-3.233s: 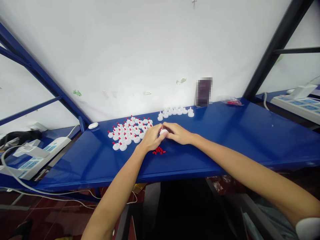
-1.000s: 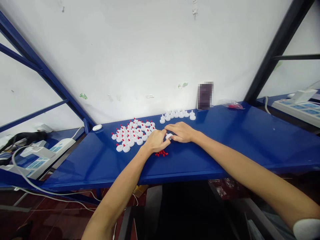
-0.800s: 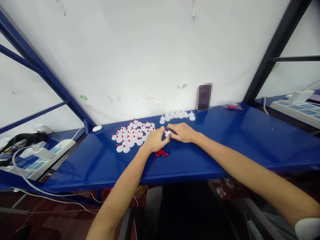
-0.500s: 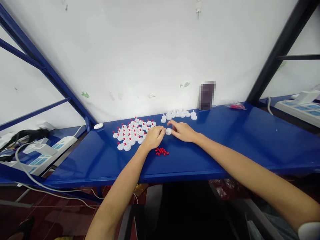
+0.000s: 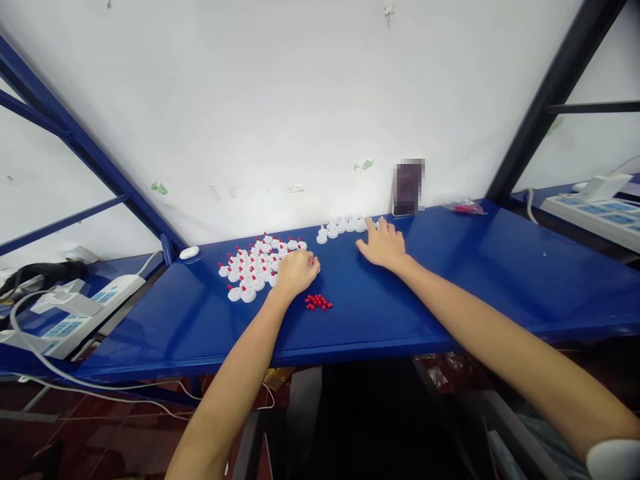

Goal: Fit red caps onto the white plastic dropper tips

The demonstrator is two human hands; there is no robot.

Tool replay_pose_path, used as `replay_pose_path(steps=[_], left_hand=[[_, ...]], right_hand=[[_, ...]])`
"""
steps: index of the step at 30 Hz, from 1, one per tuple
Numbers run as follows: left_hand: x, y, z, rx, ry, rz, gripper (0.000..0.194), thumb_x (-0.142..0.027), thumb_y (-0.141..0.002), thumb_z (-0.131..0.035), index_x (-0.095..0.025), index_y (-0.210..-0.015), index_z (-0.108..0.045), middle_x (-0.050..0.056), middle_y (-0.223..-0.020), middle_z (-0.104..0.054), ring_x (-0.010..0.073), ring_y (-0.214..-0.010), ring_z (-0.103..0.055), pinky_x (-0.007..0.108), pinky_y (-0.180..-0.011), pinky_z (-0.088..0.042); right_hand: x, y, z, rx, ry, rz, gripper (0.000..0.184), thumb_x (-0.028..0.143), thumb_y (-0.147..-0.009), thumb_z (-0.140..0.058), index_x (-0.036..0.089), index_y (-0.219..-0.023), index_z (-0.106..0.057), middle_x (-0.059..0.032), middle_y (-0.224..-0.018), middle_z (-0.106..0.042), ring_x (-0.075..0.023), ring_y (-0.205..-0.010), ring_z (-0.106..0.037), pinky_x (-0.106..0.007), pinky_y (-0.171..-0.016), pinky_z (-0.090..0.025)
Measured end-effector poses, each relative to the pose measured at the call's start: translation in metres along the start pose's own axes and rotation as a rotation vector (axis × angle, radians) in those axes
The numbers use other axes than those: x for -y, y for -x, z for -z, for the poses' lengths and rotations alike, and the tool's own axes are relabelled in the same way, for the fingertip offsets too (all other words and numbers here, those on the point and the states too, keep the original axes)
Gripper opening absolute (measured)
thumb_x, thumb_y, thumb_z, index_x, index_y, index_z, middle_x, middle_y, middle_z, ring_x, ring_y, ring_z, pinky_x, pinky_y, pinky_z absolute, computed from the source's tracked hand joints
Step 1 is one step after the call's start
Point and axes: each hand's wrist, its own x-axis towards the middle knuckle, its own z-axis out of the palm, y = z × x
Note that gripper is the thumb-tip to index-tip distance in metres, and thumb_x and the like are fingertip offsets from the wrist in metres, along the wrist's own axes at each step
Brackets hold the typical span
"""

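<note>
My left hand [image 5: 299, 272] is curled closed at the right edge of a group of white nozzle caps with red tips [image 5: 255, 267]. What it holds, if anything, is hidden by its fingers. Toward the wall, my right hand [image 5: 384, 244] stretches out with fingers spread. Its fingertips are over the right end of a row of plain white nozzle caps [image 5: 333, 233] and partly cover them. A small pile of loose red tip caps [image 5: 318, 303] lies on the blue table [image 5: 425, 307], just in front of my left hand.
A dark, blurred-out upright object [image 5: 408, 190] leans on the wall behind the row. Farther right lies a clear bag with red pieces [image 5: 466, 207]. A small white oval object [image 5: 189, 253] rests at the left back. White power strips [image 5: 83, 317] and cables flank the table.
My hands have come apart; the white nozzle cap held between them is no longer visible. My right hand has opened and moved right and back to the row. My left hand has curled more tightly.
</note>
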Motion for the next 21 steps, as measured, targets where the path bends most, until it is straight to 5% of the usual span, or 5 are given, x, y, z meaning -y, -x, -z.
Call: replay_pose_path(steps=[6, 14, 18, 21], left_hand=[[-0.001, 0.0, 0.004, -0.109, 0.147, 0.036, 0.015, -0.027, -0.087, -0.049, -0.021, -0.074, -0.051, -0.001, -0.059, -0.054, 0.0165, -0.058, -0.054, 0.027, -0.061, -0.035], [-0.012, 0.002, 0.009, -0.109, 0.317, -0.124, 0.018, -0.028, -0.089, -0.05, -0.019, -0.074, -0.052, -0.003, -0.058, -0.052, 0.0129, -0.057, -0.051, 0.03, -0.074, -0.041], [-0.012, 0.007, 0.016, -0.098, 0.37, -0.128, 0.019, -0.029, -0.091, -0.05, -0.018, -0.077, -0.057, -0.005, -0.054, -0.049, 0.0114, -0.053, -0.048, 0.029, -0.07, -0.043], [-0.015, 0.02, 0.027, -0.197, 0.458, -0.105, 0.023, -0.032, -0.096, -0.047, -0.017, -0.087, -0.062, -0.001, -0.065, -0.057, 0.0124, -0.061, -0.054, 0.027, -0.064, -0.045]], right_hand=[[0.001, 0.002, 0.003, 0.078, 0.009, 0.059, 0.061, 0.044, -0.09, -0.047, 0.016, -0.144, -0.04, -0.0242, -0.147, -0.039, -0.0428, -0.124, -0.046, -0.056, -0.095, -0.04], [0.033, 0.029, 0.012, 0.128, -0.167, 0.63, 0.046, 0.031, -0.092, -0.047, 0.019, -0.137, -0.051, -0.0151, -0.127, -0.057, -0.0299, -0.111, -0.054, -0.044, -0.092, -0.042], [0.042, 0.038, 0.014, 0.096, -0.282, 0.717, 0.039, 0.028, -0.092, -0.048, 0.018, -0.129, -0.055, -0.0126, -0.114, -0.065, -0.0279, -0.109, -0.054, -0.042, -0.092, -0.038], [0.044, 0.044, 0.018, 0.017, -0.36, 0.777, 0.031, 0.023, -0.09, -0.051, 0.018, -0.119, -0.06, -0.0124, -0.114, -0.066, -0.0268, -0.11, -0.053, -0.041, -0.093, -0.035]])
